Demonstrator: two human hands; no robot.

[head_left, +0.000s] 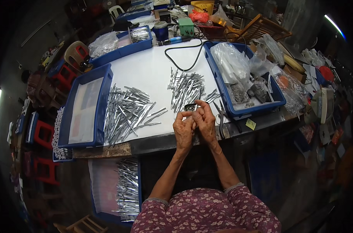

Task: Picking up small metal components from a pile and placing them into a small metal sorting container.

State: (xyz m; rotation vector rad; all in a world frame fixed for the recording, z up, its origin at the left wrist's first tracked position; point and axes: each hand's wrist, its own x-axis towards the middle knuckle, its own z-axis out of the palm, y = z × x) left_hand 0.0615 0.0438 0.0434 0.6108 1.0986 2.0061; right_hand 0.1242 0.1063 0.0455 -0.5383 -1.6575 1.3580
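1 small dark piece (190, 107) pinched at fingertips (198, 103), between left hand (184, 127) and right hand (206, 122).

Over at the far end of the bench, a green box (186, 28) sits near a dark blue jar (161, 32), with a yellow bucket (203, 6) and a bright orange-red plastic bag (199, 16) close together behind. Off to the left I can see red plastic stools (43, 134) below a beige chair (73, 56), while a slatted wooden chair (258, 29) leans on the far right, and a lit tube lamp (335, 26) glows above the clutter.
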